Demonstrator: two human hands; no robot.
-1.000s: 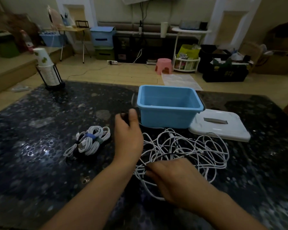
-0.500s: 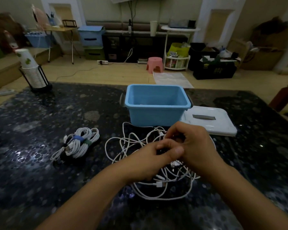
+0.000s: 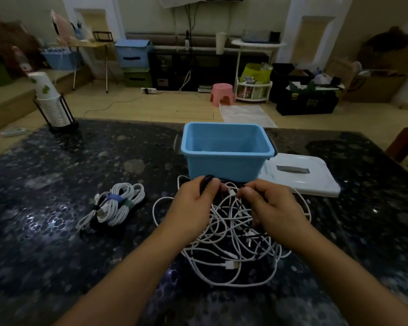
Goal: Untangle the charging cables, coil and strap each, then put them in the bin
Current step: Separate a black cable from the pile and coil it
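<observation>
A tangle of white charging cables (image 3: 231,252) lies on the dark speckled table, just in front of the light blue bin (image 3: 226,151). My left hand (image 3: 193,203) hovers over the tangle's far left part, fingers closed on a dark cable or strap near the bin's front wall. My right hand (image 3: 273,208) pinches a cable strand at the tangle's far right. A coiled bundle of white cables (image 3: 118,205) with a blue strap rests to the left, apart from both hands.
The bin's white lid (image 3: 302,177) lies flat to its right. A stack of paper cups in a black holder (image 3: 52,104) stands at the table's far left corner. The table's far edge runs behind the bin.
Both hands have moved apart from one joined spot over the tangle and shifted towards the bin. The tangle has been pulled and spread a little.
</observation>
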